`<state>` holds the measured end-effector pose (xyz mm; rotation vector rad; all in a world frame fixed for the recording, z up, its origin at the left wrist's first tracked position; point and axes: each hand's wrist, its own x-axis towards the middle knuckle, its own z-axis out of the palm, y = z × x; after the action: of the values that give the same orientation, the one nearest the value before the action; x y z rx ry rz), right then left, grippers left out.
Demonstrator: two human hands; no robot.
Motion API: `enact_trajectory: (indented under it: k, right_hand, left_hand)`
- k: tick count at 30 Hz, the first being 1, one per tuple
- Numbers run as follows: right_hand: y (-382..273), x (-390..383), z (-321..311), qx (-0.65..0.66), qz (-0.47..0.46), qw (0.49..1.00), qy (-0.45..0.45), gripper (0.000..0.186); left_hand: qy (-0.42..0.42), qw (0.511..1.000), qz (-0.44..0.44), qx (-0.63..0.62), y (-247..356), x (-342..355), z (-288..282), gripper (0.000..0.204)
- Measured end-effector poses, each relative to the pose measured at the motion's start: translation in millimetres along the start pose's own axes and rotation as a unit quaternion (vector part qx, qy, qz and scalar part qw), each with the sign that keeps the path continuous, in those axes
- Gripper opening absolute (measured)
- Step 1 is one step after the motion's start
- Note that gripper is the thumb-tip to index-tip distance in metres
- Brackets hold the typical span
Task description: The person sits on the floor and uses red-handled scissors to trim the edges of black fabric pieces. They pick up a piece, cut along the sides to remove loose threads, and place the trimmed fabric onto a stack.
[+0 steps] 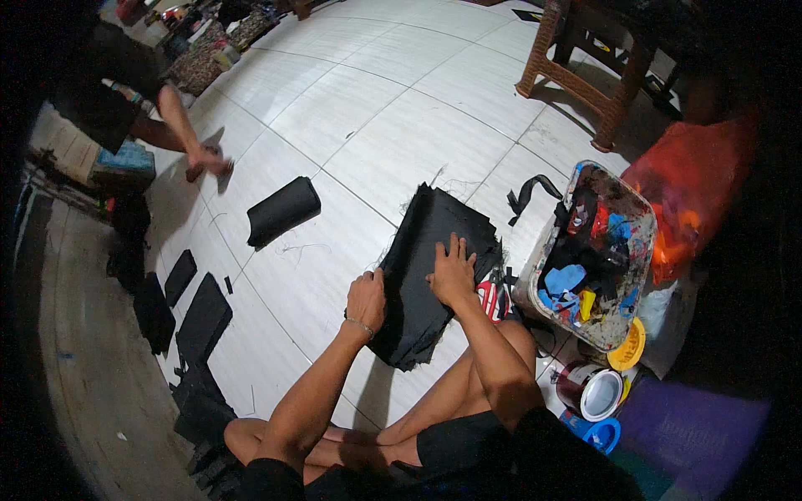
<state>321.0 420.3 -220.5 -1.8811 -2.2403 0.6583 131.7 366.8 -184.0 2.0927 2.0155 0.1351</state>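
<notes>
In front of my crossed legs a stack of black cloth pieces [424, 242] lies on the floor, its edges frayed and loose threads sticking out. My left hand [366, 301] is at the stack's left edge, fingers curled round it; the fingertips are partly hidden. On the right part of the top piece rests my right hand [454, 269], flat with its fingers spread. A folded black cloth roll [284, 212] lies apart, farther left.
A plastic bin [595, 341] of colourful scraps stands right, beside a dark can [600, 394] and yellow lid [628, 344]. More black cloth pieces [205, 313] lie left. Another person's hand [209, 163] reaches to the floor at upper left. A brown chair [576, 88] stands at the back.
</notes>
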Motion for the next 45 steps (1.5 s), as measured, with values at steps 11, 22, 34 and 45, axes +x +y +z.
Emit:
enact_trajectory:
  k: [11, 22, 34, 45]
  right_hand:
    - [1, -3, 1, -0.002, -0.009, 1.000, 0.005, 0.076]
    - [-31, -11, -92, 0.030, -0.269, 0.931, 0.244, 0.094]
    - [-104, -41, -128, -0.060, -0.387, 0.915, -0.098, 0.026]
    - [-88, -182, -70, -0.152, -0.347, 0.923, -0.069, 0.037]
  left_hand:
    - [-0.262, 0.940, -0.143, -0.162, -44, 60, 1, 0.049]
    - [-0.079, 0.994, 0.054, -0.053, 8, -10, -80, 0.030]
    - [-0.002, 0.998, 0.056, 0.002, -44, -129, -150, 0.021]
    - [-0.015, 0.999, 0.016, -0.038, -27, -239, -93, 0.037]
